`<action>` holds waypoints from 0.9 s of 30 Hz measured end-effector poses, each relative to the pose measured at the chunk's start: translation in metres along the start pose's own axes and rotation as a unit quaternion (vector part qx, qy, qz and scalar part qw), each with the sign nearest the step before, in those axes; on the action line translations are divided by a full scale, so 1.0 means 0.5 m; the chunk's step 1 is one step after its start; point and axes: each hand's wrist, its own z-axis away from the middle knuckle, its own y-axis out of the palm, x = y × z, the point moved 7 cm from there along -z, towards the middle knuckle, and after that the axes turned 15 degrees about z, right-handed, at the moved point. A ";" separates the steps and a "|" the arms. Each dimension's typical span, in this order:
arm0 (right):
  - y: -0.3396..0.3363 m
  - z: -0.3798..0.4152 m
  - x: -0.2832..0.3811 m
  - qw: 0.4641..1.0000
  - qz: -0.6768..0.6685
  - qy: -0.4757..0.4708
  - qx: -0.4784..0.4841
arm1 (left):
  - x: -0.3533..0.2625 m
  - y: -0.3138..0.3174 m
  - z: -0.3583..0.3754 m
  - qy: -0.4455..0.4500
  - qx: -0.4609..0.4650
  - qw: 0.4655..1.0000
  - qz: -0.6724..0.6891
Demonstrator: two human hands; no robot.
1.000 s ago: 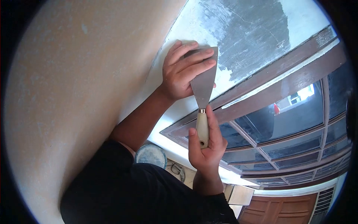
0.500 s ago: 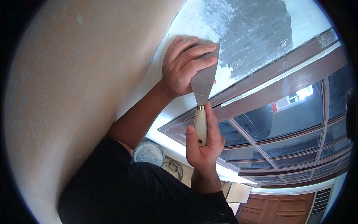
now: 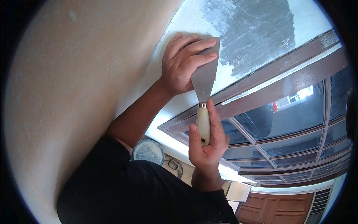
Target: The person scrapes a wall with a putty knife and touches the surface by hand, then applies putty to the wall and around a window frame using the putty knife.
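A putty knife (image 3: 207,76) with a wide metal blade and a cream handle points up the picture, close to a white wall surface. My left hand (image 3: 182,63) lies over the upper blade, fingers across its face; a fingertip shows past the blade's right edge, so the hand is closed around it. The handle rests in my right hand (image 3: 209,147), with one digit stretched along its right side and another at its left. Beside the blade is a grey patch (image 3: 257,33) of filler on the wall, streaked with white. The blade's far face is hidden.
A beige wall (image 3: 71,89) fills the left side. Along the right runs a brown window frame (image 3: 283,82) with glass panes. Below are a round tub (image 3: 148,151) with a pale-smeared top and a brown panelled door (image 3: 276,209).
Both hands and the putty knife have shifted slightly up the picture, the handle end also a little to the right. The grip looks the same.
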 end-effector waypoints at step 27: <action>-0.019 -0.005 0.025 0.999 -0.018 -0.033 -0.013 | 0.000 0.005 0.002 -0.012 0.031 0.999 0.009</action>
